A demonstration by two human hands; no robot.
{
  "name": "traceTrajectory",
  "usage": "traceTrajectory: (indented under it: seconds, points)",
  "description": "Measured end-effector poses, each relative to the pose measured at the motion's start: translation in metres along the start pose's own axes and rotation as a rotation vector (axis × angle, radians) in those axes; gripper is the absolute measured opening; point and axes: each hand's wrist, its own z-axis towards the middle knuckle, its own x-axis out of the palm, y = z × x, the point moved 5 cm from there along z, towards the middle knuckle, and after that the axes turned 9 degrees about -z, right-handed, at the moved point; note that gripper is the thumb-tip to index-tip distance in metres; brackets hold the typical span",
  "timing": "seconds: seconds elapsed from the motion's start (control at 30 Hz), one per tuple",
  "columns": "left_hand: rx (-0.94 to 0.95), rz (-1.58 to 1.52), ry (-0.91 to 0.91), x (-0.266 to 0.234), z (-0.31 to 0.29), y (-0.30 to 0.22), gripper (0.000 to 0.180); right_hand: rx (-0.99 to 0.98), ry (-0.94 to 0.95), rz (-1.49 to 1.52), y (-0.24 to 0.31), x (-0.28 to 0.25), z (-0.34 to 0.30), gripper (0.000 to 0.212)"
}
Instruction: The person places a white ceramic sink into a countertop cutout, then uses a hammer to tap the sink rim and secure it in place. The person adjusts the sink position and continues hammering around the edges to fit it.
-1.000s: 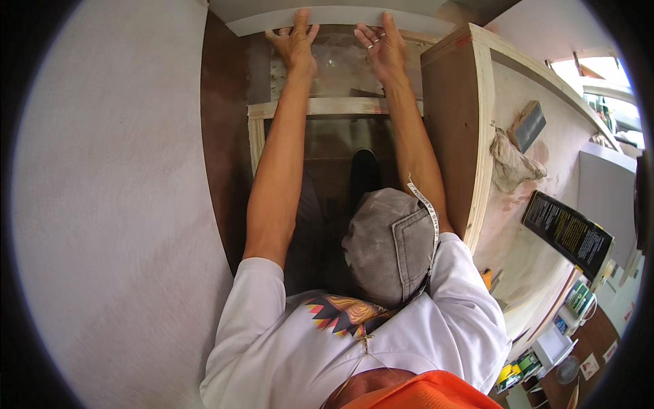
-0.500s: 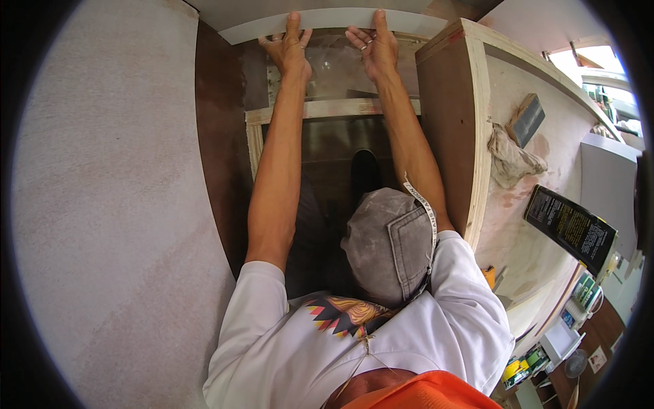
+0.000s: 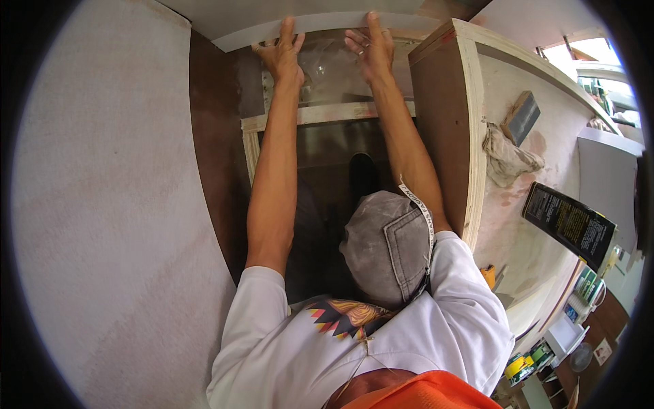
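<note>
At the frame's top centre, the left hand (image 3: 281, 63) and right hand (image 3: 377, 58), fingers loosely spread, rest thumbs on a pale strip (image 3: 327, 21).

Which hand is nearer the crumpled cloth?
Right. The right hand is up and left of the cloth in the picture; the left hand is farther left.

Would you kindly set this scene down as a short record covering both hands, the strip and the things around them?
Left hand: left hand open, thumb against the pale strip
Right hand: right hand open, thumb against the same strip, right of the left one
Nearer the body: wooden crossbar, between the forearms
Right side: plywood box; beyond it, dark-faced block, crumpled cloth, black container
</note>
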Motion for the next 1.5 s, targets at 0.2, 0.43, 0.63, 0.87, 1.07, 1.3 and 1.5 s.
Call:
traceTrajectory:
  seconds: [0.2,0.43,0.63,0.87,1.07,1.3,1.5]
  points:
    - [-0.007,-0.001,0.034,0.000,0.001,0.000,0.109,-0.033,0.033,0.042,-0.001,-0.008,0.005,0.050]
    - [-0.023,0.009,0.021,0.002,-0.003,-0.001,0.106,0.025,0.030,0.006,0.004,-0.011,0.004,0.055]
    - [-0.005,0.015,0.008,0.004,-0.002,-0.003,0.104,0.077,0.017,0.077,0.006,-0.008,0.000,0.059]
    - [0.020,0.020,0.007,0.002,-0.001,-0.002,0.100,0.049,-0.014,0.069,0.004,-0.023,0.009,0.060]
    - [-0.012,0.016,0.005,0.004,-0.001,-0.004,0.097,0.097,-0.023,0.072,0.012,-0.021,0.006,0.060]
    - [-0.017,0.026,0.018,0.007,-0.005,-0.005,0.099,0.141,-0.004,-0.003,0.020,-0.026,0.000,0.076]
    - [-0.003,0.045,-0.011,0.001,0.001,-0.002,0.103,0.138,-0.004,0.004,0.016,-0.024,0.003,0.078]
